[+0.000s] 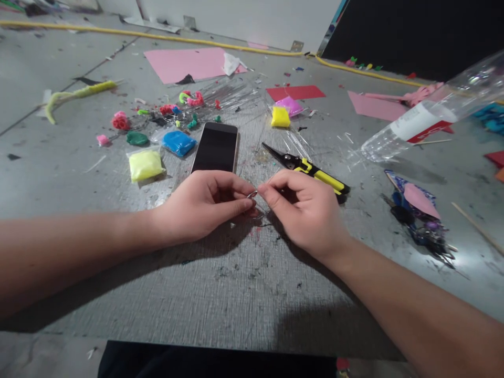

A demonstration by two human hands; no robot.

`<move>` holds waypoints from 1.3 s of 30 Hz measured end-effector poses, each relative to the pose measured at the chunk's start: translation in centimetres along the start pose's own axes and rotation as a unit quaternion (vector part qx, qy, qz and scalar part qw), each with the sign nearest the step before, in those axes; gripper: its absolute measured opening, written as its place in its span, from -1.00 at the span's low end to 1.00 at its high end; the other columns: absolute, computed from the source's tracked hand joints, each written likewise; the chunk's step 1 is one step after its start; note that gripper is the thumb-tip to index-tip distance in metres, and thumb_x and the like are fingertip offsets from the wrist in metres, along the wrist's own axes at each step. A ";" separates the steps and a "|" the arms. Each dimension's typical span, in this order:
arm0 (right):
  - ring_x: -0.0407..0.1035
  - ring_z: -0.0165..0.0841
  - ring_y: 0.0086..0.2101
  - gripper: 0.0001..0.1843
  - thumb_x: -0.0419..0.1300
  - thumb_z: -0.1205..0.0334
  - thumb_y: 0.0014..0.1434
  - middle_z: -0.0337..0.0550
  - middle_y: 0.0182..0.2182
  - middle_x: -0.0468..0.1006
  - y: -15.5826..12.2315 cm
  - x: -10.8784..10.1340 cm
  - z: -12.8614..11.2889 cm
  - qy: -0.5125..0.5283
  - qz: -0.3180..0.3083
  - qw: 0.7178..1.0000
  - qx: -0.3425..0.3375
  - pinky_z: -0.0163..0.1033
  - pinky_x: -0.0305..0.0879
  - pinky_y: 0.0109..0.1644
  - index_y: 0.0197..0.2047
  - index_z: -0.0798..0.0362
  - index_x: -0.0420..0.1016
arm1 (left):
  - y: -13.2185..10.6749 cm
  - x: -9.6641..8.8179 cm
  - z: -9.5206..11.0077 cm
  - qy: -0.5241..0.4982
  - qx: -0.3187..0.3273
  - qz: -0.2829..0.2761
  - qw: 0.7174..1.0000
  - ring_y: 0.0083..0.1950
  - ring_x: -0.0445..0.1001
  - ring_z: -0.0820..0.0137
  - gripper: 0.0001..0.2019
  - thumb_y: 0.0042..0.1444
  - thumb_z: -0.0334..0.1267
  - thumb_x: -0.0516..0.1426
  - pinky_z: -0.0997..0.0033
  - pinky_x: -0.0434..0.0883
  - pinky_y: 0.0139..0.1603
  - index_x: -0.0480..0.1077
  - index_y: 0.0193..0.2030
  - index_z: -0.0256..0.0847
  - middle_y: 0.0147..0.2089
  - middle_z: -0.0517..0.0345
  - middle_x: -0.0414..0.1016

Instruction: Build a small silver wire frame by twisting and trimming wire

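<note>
Between my two hands, low over the grey table, is a thin bent wire [252, 194] with a small loop. My left hand [208, 202] pinches it from the left, thumb and forefinger together. From the right, the fingertips of my right hand [301, 210] close on the wire's other side. Part of the wire is hidden by my fingers. Just beyond my left hand lies a smartphone [216, 148] with a dark screen. Pliers with yellow and black handles [307, 169] lie behind my right hand, jaws pointing up and left.
Soft clay packets in pale yellow [145, 165], blue [178, 143] and bright yellow [280, 117] lie beyond my hands. A clear plastic bottle [409, 128] leans at the right. A dark tangle of scraps [427, 231] lies nearer. Pink paper [185, 64] and a yellow cord [157, 35] are farther back.
</note>
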State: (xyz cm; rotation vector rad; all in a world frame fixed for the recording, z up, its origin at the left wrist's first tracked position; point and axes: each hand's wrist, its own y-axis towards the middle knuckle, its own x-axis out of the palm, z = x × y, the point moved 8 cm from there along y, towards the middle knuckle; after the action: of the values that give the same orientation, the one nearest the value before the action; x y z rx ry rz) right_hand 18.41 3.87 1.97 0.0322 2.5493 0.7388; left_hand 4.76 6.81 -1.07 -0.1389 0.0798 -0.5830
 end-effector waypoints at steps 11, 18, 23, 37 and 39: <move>0.38 -0.41 -0.42 -0.81 0.18 0.38 0.23 -0.20 -0.49 0.51 0.1 -0.5 -0.6 -0.013 -0.018 0.999 -0.040 -0.26 0.27 -0.33 -0.44 0.11 0.50 | 0.0 0.0 0.0 0.045 0.015 0.008 0.999 -0.49 0.50 0.59 -0.93 0.09 -0.46 0.27 0.69 0.42 -0.47 0.55 -0.25 -0.32 -0.49 0.24 0.59; 0.29 -0.45 -0.47 -0.80 0.19 0.37 0.18 -0.24 -0.53 0.43 0.4 -0.3 -0.4 -0.026 -0.043 0.998 -0.025 -0.28 0.20 -0.38 -0.49 0.09 0.41 | -0.1 0.1 0.2 0.046 0.009 0.005 0.999 -0.51 0.54 0.57 -0.87 0.07 -0.55 0.23 0.70 0.41 -0.51 0.54 -0.31 -0.27 -0.53 0.27 0.59; 0.26 -0.49 -0.49 -0.79 0.19 0.25 0.23 -0.31 -0.54 0.40 0.0 0.4 1.2 0.073 -0.065 0.990 0.097 -0.32 0.17 -0.44 -0.45 0.08 0.42 | -0.1 0.2 0.3 0.029 0.035 -0.009 0.999 -0.49 0.56 0.56 -0.90 0.07 -0.50 0.26 0.70 0.43 -0.50 0.54 -0.29 -0.27 -0.47 0.25 0.64; 0.28 -0.48 -0.47 -0.84 0.18 0.32 0.17 -0.31 -0.54 0.41 -0.7 1.0 0.8 0.171 -0.046 0.970 0.169 -0.32 0.22 -0.41 -0.45 0.07 0.43 | -1.1 0.2 1.4 0.126 0.127 0.018 0.984 -0.47 0.49 0.54 -0.92 0.10 -0.39 0.27 0.63 0.44 -0.49 0.53 -0.24 -0.30 -0.43 0.18 0.58; 0.25 -0.49 -0.48 -0.85 0.18 0.33 0.16 -0.33 -0.55 0.38 -0.8 1.4 1.3 0.203 -0.052 0.959 0.190 -0.32 0.21 -0.41 -0.46 0.07 0.43 | -1.1 0.2 1.5 0.128 0.138 0.012 0.982 -0.48 0.48 0.55 -0.93 0.11 -0.40 0.28 0.64 0.43 -0.51 0.52 -0.25 -0.28 -0.42 0.20 0.57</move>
State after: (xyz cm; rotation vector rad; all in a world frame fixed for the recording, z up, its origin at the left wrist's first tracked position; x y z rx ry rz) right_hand 17.89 3.98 0.00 -0.1402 3.0215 0.2194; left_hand 4.50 5.92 0.57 0.2063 0.2487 -0.5797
